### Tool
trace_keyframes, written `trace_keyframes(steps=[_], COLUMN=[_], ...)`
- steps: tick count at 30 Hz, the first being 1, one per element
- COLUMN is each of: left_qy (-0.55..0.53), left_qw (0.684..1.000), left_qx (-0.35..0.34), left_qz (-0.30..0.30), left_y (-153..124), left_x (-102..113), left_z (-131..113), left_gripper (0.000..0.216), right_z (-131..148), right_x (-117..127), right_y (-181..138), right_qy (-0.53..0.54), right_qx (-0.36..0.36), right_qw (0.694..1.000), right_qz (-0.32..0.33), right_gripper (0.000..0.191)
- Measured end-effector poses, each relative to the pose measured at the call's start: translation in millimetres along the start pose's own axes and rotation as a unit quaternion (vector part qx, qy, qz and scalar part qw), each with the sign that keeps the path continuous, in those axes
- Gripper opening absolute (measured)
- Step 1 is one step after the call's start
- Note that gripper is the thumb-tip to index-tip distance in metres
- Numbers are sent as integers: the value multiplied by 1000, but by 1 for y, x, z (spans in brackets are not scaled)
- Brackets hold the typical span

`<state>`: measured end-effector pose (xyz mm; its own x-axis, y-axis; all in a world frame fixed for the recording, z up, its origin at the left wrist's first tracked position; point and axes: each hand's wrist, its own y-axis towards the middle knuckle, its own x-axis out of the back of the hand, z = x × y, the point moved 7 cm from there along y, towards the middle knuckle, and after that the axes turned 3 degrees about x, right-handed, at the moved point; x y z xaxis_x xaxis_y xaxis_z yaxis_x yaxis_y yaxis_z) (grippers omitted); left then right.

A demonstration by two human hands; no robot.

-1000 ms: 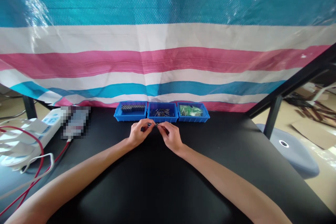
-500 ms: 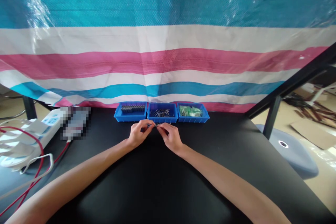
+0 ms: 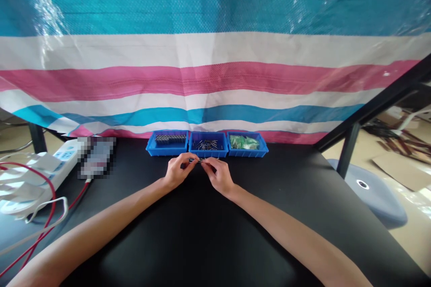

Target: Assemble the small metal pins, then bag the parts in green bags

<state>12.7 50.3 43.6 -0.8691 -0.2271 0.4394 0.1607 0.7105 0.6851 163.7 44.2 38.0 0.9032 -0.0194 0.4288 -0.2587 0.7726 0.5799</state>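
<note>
Just in front of the middle blue bin, my left hand (image 3: 175, 172) and my right hand (image 3: 221, 176) meet with their fingertips nearly touching. Both are closed in a pinch around a small thin metal piece (image 3: 200, 159), largely covered by the fingers; its exact kind is too small to make out. Thin metal pins or screws (image 3: 208, 145) lie loose in the middle blue bin (image 3: 210, 154). The left blue bin (image 3: 168, 150) holds rows of small dark cylindrical parts (image 3: 170, 138). In the right blue bin (image 3: 249, 154) sit green-and-clear plastic packets (image 3: 245, 142).
On the left of the black table (image 3: 202, 237) lie a white power strip (image 3: 69, 152), red and white cables (image 3: 50, 193) and a blurred-out device (image 3: 97, 157). A striped plastic sheet (image 3: 215, 76) hangs behind the bins. A grey stool (image 3: 377, 197) stands beyond the right edge.
</note>
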Motion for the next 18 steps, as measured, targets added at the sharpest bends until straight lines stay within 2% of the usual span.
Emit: trace_keyframes(steps=[18], left_qy=[-3], left_qw=[1000], left_qx=[8], left_qz=[6], left_y=[0], left_x=[0], left_z=[0], left_gripper=[13], right_z=[0], right_x=[-1], right_y=[0], right_qy=[-3], right_qx=[-3], right_qw=[1000], right_qz=[13], right_gripper=[18])
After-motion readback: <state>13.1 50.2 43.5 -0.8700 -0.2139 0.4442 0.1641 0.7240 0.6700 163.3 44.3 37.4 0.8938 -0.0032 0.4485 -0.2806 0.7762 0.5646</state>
